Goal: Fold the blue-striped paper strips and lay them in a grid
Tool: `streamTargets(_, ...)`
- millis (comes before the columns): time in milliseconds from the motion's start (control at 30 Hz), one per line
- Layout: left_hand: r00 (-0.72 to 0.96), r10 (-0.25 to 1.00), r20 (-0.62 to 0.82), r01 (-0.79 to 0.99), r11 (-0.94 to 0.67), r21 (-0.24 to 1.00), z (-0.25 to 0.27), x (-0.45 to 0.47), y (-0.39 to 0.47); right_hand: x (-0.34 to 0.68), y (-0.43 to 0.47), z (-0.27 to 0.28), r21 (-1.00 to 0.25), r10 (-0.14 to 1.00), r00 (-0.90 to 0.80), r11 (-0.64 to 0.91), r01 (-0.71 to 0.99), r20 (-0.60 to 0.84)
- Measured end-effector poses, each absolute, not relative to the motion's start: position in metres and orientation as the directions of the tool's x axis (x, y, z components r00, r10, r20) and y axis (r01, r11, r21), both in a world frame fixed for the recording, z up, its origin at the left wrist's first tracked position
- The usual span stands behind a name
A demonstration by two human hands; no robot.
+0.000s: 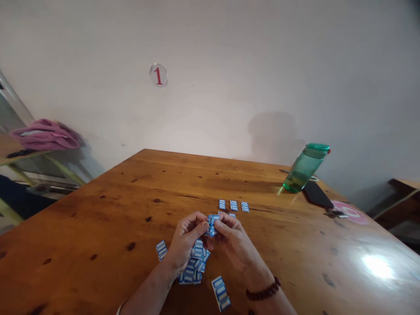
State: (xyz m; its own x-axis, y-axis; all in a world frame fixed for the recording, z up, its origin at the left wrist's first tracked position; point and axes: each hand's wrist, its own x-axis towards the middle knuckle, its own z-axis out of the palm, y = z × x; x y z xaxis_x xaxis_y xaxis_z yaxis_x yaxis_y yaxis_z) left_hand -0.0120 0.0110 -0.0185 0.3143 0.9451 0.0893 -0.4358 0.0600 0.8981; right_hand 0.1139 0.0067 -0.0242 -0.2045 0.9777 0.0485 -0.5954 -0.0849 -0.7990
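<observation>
Between my two hands, small blue-and-white cards point(212, 225) are pinched at the thumbs; how many is not clear. My left hand point(186, 239) grips their left side and my right hand point(236, 239) their right side. Under and beside my left hand lies a loose pile of similar cards point(193, 266), partly hidden by it. One single card point(221, 294) lies nearer to me, and another card point(161, 250) sits left of my left wrist. Beyond my hands, a row of three cards point(233, 205) is laid out, with more cards just behind my fingers, mostly covered.
A green water bottle point(306, 168) stands at the right back of the wooden table point(118, 210). Beside it are a dark flat phone-like object point(317, 194) and a pink round disc point(350, 212). A pink cloth point(47, 134) rests on a separate surface at the left.
</observation>
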Motion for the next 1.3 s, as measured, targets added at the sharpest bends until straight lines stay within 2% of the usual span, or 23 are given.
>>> streamTargets(300, 0.324, 0.945, 0.049, -0.419, 0.098, 0.903, -0.015, -0.013, 0.010, 0.113, 0.004, -0.016, -0.780, 0.969, -0.244, -0.135, -0.611, 0.024)
streamTargets(567, 0.341, 0.937, 0.073, -0.398, 0.074, 0.914, -0.020, -0.014, 0.011, 0.110, 0.002, -0.013, -0.827, 0.985, -0.168, -0.060, -0.559, 0.042)
streamTargets(733, 0.335, 0.939, 0.073, -0.374, 0.061, 0.925, -0.017, -0.013, 0.011, 0.110, 0.002, -0.013, -0.828, 0.987, -0.158, -0.079, -0.555, 0.011)
streamTargets(1067, 0.345, 0.938, 0.038, -0.400, 0.110, 0.910, -0.014, -0.013, 0.010, 0.113, 0.001, -0.013, -0.801, 0.961, -0.274, -0.135, -0.584, 0.037)
streamTargets(1300, 0.341, 0.939, 0.040, -0.373, 0.096, 0.923, -0.015, -0.013, 0.010, 0.114, 0.002, -0.015, -0.821, 0.971, -0.240, -0.125, -0.556, 0.015)
